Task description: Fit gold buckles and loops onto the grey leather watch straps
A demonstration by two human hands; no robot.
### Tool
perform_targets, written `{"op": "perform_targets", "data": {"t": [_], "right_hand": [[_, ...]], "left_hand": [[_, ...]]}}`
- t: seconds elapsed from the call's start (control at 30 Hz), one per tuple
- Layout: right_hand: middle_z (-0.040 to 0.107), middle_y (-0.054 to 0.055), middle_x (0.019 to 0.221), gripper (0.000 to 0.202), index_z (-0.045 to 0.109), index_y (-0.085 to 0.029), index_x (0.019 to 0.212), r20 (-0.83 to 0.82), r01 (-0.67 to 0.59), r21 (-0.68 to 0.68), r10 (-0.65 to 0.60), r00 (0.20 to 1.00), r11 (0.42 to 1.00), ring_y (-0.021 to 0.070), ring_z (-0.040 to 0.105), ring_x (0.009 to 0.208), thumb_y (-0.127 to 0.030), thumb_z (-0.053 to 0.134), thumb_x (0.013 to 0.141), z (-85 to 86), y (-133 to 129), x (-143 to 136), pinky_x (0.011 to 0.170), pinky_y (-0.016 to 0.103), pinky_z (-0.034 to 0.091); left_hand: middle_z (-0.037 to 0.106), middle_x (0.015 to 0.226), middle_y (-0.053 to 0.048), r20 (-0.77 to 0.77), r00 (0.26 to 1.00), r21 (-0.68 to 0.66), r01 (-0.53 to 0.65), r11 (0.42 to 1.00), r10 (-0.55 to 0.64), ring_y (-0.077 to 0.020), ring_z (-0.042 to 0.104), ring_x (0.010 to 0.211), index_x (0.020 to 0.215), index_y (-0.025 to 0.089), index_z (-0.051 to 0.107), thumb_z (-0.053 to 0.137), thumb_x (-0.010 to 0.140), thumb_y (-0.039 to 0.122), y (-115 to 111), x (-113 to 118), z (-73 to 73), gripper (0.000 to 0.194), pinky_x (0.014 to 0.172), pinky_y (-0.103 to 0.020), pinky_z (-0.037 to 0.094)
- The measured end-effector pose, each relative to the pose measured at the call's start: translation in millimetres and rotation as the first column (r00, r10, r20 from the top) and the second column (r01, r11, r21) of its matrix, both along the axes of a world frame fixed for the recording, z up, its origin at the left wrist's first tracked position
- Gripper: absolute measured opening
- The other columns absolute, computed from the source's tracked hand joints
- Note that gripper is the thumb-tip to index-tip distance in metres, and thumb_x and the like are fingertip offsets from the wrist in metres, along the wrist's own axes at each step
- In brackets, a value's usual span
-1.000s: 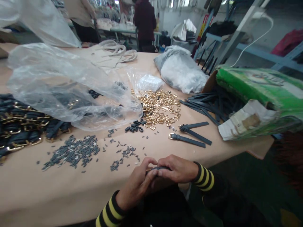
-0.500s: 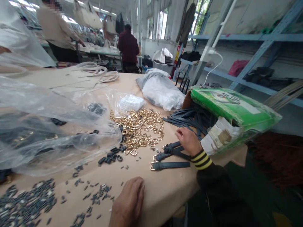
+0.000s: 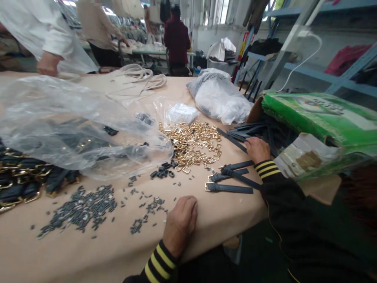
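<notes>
My right hand is closed on a dark strap at the mouth of the green box, beside a bundle of similar straps. Just below it, several straps with gold buckles lie partly crossed on the table. My left hand rests near the table's front edge with its fingers curled together; whatever is under them is hidden. Gold buckles are heaped at mid-table, with black loops by their lower left. Small dark pieces are scattered left of my left hand.
A green box stands at the right. Clear plastic sheeting covers dark items at the left, and a stuffed plastic bag sits behind the buckles. A person's hand is at the table's far left; other people stand beyond.
My right hand has moved from above the buckled straps to the strap bundle and taken hold of a strap. The view has shifted, showing more of the table's left side.
</notes>
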State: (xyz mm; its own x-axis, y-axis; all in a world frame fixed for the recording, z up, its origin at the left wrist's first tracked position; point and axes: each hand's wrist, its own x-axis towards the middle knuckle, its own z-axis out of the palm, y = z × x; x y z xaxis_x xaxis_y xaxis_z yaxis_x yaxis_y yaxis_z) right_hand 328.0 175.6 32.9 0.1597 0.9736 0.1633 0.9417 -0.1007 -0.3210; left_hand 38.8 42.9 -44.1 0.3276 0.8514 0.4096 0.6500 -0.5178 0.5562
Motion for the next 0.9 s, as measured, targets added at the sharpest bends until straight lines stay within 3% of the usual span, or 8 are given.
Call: {"op": "perform_targets", "data": {"t": [0.13, 0.2, 0.23, 0.27, 0.37, 0.57, 0.73, 0.9], "right_hand": [[0.06, 0.011, 0.081, 0.025, 0.056, -0.015, 0.085, -0.123, -0.289, -0.033, 0.283, 0.951, 0.957, 0.0194, 0.054, 0.074, -0.025, 0.033, 0.088, 29.4, -40, -45, 0.07, 0.03, 0.036], [0.058, 0.003, 0.064, 0.024, 0.056, -0.017, 0.071, -0.241, -0.521, -0.142, 0.481, 0.843, 0.842, 0.0123, 0.052, 0.058, -0.026, 0.04, 0.086, 34.2, -69, -75, 0.061, 0.024, 0.037], [0.058, 0.0, 0.06, 0.022, 0.057, -0.017, 0.068, -0.318, -0.625, -0.19, 0.555, 0.769, 0.757, 0.01, 0.051, 0.054, -0.026, 0.044, 0.085, 32.7, -82, -89, 0.058, 0.021, 0.037], [0.059, 0.0, 0.062, 0.022, 0.057, -0.016, 0.07, -0.463, -0.746, -0.235, 0.603, 0.65, 0.624, 0.009, 0.051, 0.054, -0.024, 0.043, 0.085, 28.7, -94, -101, 0.056, 0.02, 0.037], [0.059, 0.001, 0.065, 0.025, 0.056, -0.013, 0.076, -0.737, -0.836, -0.245, 0.467, 0.49, 0.491, 0.0068, 0.047, 0.049, -0.026, 0.039, 0.087, 7.4, -118, -127, 0.05, 0.018, 0.037], [0.058, 0.002, 0.069, 0.028, 0.056, -0.011, 0.084, -0.88, -0.862, -0.187, 0.31, 0.36, 0.471, 0.0059, 0.044, 0.048, -0.032, 0.038, 0.088, -21.0, -133, -143, 0.05, 0.017, 0.037], [0.06, 0.003, 0.077, 0.027, 0.057, -0.01, 0.092, -0.934, -0.886, -0.118, 0.253, 0.252, 0.448, 0.0061, 0.05, 0.053, -0.028, 0.036, 0.089, -23.3, -138, -152, 0.057, 0.019, 0.042], [0.063, 0.005, 0.079, 0.026, 0.056, -0.009, 0.097, -0.945, -0.849, -0.178, 0.153, 0.288, 0.498, 0.0075, 0.053, 0.055, -0.026, 0.04, 0.086, -27.7, -142, -154, 0.059, 0.022, 0.043]], "left_hand": [[0.06, 0.086, -0.007, 0.252, 0.96, -0.303, -0.045, 0.952, 0.125, -0.015, 0.058, 0.073, 0.098, 0.016, 0.049, 0.043, 0.084, 0.024, -2, -3, 9.8, 0.018, 0.067, -0.031, 0.05], [0.06, 0.083, -0.005, 0.448, 0.857, -0.494, -0.001, 0.87, 0.255, -0.0115, 0.057, 0.061, 0.104, 0.015, 0.046, 0.043, 0.084, 0.032, -4, -6, 18.4, 0.026, 0.054, -0.025, 0.049], [0.06, 0.079, -0.004, 0.527, 0.79, -0.561, 0.045, 0.827, 0.314, -0.0101, 0.055, 0.055, 0.104, 0.014, 0.046, 0.043, 0.084, 0.035, -6, -8, 22.8, 0.029, 0.047, -0.022, 0.046], [0.06, 0.073, -0.002, 0.578, 0.733, -0.607, 0.092, 0.79, 0.359, -0.0088, 0.053, 0.05, 0.1, 0.014, 0.048, 0.043, 0.084, 0.038, -8, -10, 26.8, 0.029, 0.042, -0.02, 0.042], [0.055, 0.056, 0.003, 0.616, 0.652, -0.685, 0.165, 0.71, 0.443, -0.0053, 0.045, 0.039, 0.077, 0.014, 0.053, 0.048, 0.08, 0.041, -19, -18, 34.1, 0.027, 0.035, -0.016, 0.034], [0.055, 0.053, 0.004, 0.602, 0.597, -0.767, 0.248, 0.591, 0.531, -0.0039, 0.044, 0.037, 0.07, 0.014, 0.051, 0.051, 0.078, 0.042, -38, -28, 32.1, 0.029, 0.036, -0.015, 0.034], [0.051, 0.047, 0.007, 0.581, 0.575, -0.778, 0.185, 0.601, 0.576, -0.0026, 0.041, 0.034, 0.067, 0.014, 0.048, 0.055, 0.076, 0.039, -40, -34, 30.9, 0.027, 0.035, -0.014, 0.031], [0.051, 0.048, 0.007, 0.59, 0.534, -0.774, 0.161, 0.612, 0.606, -0.0024, 0.041, 0.035, 0.069, 0.015, 0.048, 0.054, 0.077, 0.039, -40, -43, 30.5, 0.026, 0.035, -0.013, 0.03]]}}
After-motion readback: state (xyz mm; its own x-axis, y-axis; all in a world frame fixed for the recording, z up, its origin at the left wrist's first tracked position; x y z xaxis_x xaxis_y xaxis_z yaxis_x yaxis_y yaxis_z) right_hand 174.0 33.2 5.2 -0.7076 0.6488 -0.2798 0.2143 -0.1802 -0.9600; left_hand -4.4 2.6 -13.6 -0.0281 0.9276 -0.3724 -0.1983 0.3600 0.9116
